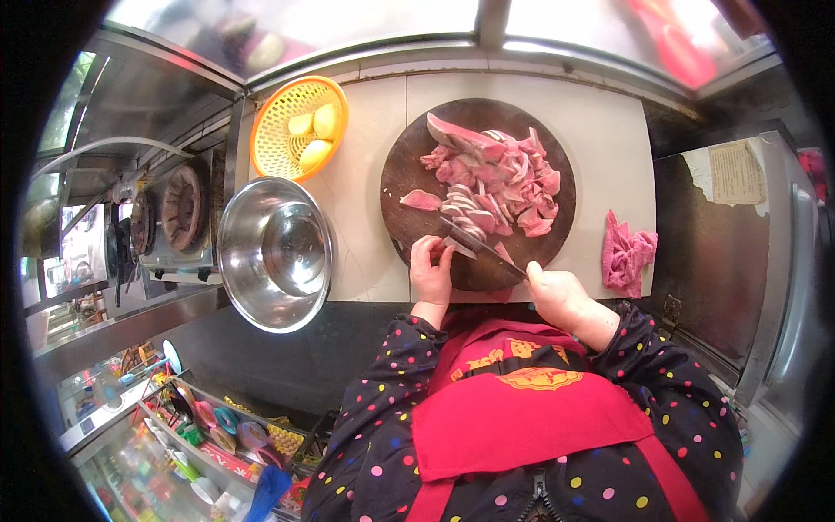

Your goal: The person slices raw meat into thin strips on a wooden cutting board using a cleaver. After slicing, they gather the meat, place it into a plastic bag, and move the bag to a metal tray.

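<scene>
A round dark wooden chopping board [406, 186] lies before me, with a heap of sliced pink meat [483, 169] on it. My right hand [564, 300] grips a knife [486, 249] by its handle; the blade points up and left over the board's near part, its tip by a row of pale-edged slices [464, 207]. Left of the blade, my left hand [430, 267] pinches a small pale slice of meat [460, 247] between thumb and fingers. Another pink slice [502, 253] lies on the far side of the knife.
To the left, a stainless steel bowl [244, 254] stands at the counter's edge. Behind it is an orange plastic basket [271, 114] holding three peeled yellow pieces [315, 154]. A crumpled pink cloth [626, 254] lies at the right end of the white counter [365, 261]. Gas burners [182, 207] are farther left.
</scene>
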`<action>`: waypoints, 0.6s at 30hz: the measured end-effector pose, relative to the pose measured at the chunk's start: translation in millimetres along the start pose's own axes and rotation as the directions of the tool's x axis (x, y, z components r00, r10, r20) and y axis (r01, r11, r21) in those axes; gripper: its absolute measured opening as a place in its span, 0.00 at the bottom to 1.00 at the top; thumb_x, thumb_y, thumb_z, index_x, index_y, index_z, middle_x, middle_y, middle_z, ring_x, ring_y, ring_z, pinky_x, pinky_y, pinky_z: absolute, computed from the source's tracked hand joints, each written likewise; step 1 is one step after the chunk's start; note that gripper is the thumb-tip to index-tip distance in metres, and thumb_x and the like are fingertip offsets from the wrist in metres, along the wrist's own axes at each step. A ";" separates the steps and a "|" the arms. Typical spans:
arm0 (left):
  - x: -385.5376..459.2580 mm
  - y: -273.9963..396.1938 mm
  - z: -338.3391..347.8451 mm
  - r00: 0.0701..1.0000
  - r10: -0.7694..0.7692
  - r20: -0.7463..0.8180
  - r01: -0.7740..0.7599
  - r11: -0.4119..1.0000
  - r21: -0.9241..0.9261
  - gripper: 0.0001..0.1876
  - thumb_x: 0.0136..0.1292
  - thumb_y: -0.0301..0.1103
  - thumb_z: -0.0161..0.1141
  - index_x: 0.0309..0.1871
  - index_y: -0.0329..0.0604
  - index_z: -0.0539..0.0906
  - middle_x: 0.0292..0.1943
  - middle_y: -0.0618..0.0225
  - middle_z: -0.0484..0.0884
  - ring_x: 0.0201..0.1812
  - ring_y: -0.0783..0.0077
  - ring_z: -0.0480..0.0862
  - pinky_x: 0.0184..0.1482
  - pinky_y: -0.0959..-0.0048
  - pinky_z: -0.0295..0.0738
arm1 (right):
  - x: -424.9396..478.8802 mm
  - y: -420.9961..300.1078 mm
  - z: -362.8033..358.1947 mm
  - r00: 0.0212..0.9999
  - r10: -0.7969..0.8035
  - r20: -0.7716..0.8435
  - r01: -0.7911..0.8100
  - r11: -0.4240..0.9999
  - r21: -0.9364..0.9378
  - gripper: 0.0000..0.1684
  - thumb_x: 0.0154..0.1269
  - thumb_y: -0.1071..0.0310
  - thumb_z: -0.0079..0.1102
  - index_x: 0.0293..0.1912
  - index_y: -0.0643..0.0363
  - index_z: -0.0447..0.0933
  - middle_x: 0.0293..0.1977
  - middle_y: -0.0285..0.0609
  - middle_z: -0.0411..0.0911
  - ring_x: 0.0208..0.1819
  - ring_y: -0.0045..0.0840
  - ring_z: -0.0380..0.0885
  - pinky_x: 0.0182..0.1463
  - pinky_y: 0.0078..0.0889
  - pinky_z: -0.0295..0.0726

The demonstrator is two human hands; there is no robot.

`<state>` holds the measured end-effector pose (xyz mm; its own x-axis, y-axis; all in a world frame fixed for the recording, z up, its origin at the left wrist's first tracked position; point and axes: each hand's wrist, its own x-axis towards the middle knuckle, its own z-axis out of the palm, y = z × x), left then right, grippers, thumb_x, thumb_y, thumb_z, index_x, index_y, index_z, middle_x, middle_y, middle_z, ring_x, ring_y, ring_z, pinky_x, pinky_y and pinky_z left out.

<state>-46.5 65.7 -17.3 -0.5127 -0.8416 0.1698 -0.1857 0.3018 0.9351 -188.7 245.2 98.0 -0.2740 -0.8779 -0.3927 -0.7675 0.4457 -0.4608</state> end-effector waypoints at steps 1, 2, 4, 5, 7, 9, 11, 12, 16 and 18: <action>-0.7 -1.1 0.2 1.000 -0.003 -0.009 0.003 1.000 0.007 0.14 0.52 0.20 0.67 0.41 0.38 0.76 0.43 0.65 0.75 0.35 0.74 0.79 0.38 0.78 0.77 | 1.0 -4.7 -3.3 1.000 -0.022 -0.006 0.022 1.000 0.002 0.09 0.56 0.75 0.47 0.38 0.65 0.62 0.22 0.54 0.77 0.26 0.47 0.79 0.28 0.47 0.77; -1.2 -2.2 0.7 1.000 -0.005 -0.019 0.006 1.000 0.014 0.13 0.52 0.21 0.67 0.40 0.38 0.77 0.42 0.64 0.75 0.34 0.73 0.79 0.37 0.77 0.77 | 2.4 -8.4 -7.2 1.000 -0.015 0.026 0.015 1.000 -0.009 0.09 0.56 0.75 0.47 0.38 0.65 0.62 0.22 0.54 0.77 0.26 0.47 0.79 0.28 0.46 0.77; -0.5 -1.6 0.1 1.000 0.006 -0.021 -0.005 0.999 0.047 0.12 0.52 0.22 0.68 0.39 0.38 0.77 0.41 0.64 0.76 0.33 0.72 0.80 0.37 0.76 0.77 | 5.6 -12.7 -12.9 0.996 -0.001 0.088 0.003 0.999 -0.032 0.10 0.56 0.75 0.48 0.39 0.65 0.63 0.22 0.54 0.77 0.26 0.46 0.79 0.28 0.45 0.77; -0.2 -1.4 -0.9 1.000 0.018 -0.014 -0.017 0.997 0.072 0.12 0.52 0.22 0.68 0.38 0.38 0.77 0.40 0.64 0.77 0.33 0.71 0.80 0.36 0.76 0.77 | 5.7 -11.7 -12.3 0.995 -0.001 0.096 0.005 0.999 -0.037 0.10 0.56 0.75 0.47 0.39 0.65 0.63 0.22 0.54 0.77 0.26 0.46 0.79 0.28 0.46 0.77; 1.0 -1.1 -1.2 0.999 0.032 -0.004 -0.031 0.995 0.100 0.10 0.52 0.22 0.68 0.36 0.38 0.77 0.38 0.64 0.77 0.33 0.70 0.79 0.37 0.76 0.77 | 6.6 -8.8 -11.1 0.993 -0.003 0.115 0.009 0.999 -0.052 0.10 0.56 0.75 0.47 0.39 0.65 0.63 0.23 0.54 0.78 0.26 0.46 0.79 0.28 0.46 0.77; 1.8 -0.9 -0.2 0.999 0.035 0.000 -0.035 0.993 0.109 0.09 0.52 0.21 0.67 0.34 0.38 0.77 0.35 0.64 0.77 0.33 0.70 0.78 0.37 0.76 0.76 | 12.1 -10.1 -12.6 0.992 0.020 0.121 -0.013 0.998 -0.061 0.08 0.58 0.73 0.47 0.39 0.65 0.63 0.23 0.54 0.78 0.26 0.47 0.79 0.28 0.46 0.77; 3.2 -1.4 0.4 0.998 0.056 -0.018 -0.053 0.992 0.113 0.09 0.52 0.21 0.67 0.33 0.38 0.78 0.34 0.64 0.78 0.33 0.70 0.78 0.37 0.76 0.75 | 18.2 -10.4 -14.5 0.993 0.026 0.116 -0.020 0.999 -0.051 0.08 0.61 0.71 0.47 0.38 0.65 0.64 0.23 0.54 0.78 0.27 0.47 0.79 0.29 0.46 0.77; 3.6 -2.0 0.6 0.997 0.066 -0.027 -0.062 0.992 0.114 0.08 0.52 0.21 0.67 0.33 0.38 0.78 0.34 0.64 0.78 0.33 0.69 0.78 0.37 0.76 0.75 | 20.9 -10.0 -15.7 0.994 0.023 0.109 -0.019 0.999 -0.037 0.09 0.62 0.69 0.47 0.38 0.65 0.64 0.23 0.54 0.78 0.27 0.47 0.79 0.29 0.46 0.77; 4.9 -6.0 -1.0 0.998 0.062 -0.007 -0.060 0.990 0.127 0.08 0.52 0.24 0.67 0.33 0.39 0.79 0.36 0.61 0.79 0.34 0.63 0.80 0.37 0.72 0.77 | 28.5 -10.7 -19.5 0.992 0.016 0.122 -0.014 1.000 -0.013 0.12 0.66 0.65 0.47 0.38 0.65 0.64 0.23 0.54 0.77 0.27 0.47 0.79 0.29 0.48 0.76; 4.9 -6.2 -1.6 0.998 0.060 -0.003 -0.059 0.989 0.138 0.07 0.52 0.25 0.67 0.33 0.39 0.79 0.36 0.61 0.80 0.34 0.62 0.80 0.37 0.71 0.77 | 33.4 -13.7 -19.1 0.994 0.020 0.108 -0.022 1.000 0.016 0.12 0.66 0.65 0.48 0.37 0.65 0.65 0.23 0.54 0.77 0.27 0.48 0.78 0.30 0.49 0.76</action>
<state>-46.5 59.0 -21.7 -0.5203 -0.8233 0.2267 -0.2687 0.4098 0.8717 -198.4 206.5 106.4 -0.2253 -0.8448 -0.4853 -0.7518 0.4676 -0.4649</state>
